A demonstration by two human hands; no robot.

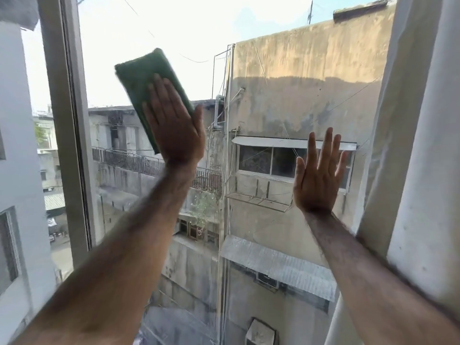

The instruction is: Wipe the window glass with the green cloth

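A folded green cloth (pixel 144 80) lies flat against the window glass (pixel 261 220) in the upper middle of the pane. My left hand (pixel 174 128) presses on the cloth's lower half with flat, straight fingers; its upper half sticks out above my fingertips. My right hand (pixel 318 175) rests flat on the glass further right and lower, fingers spread, holding nothing. Both forearms reach up from the bottom of the view. The left hand and cloth look slightly blurred.
A grey window frame post (pixel 67 125) bounds the pane on the left. A white curtain (pixel 403 145) hangs along the right edge, close to my right forearm. Through the glass are concrete buildings, a railing and an awning.
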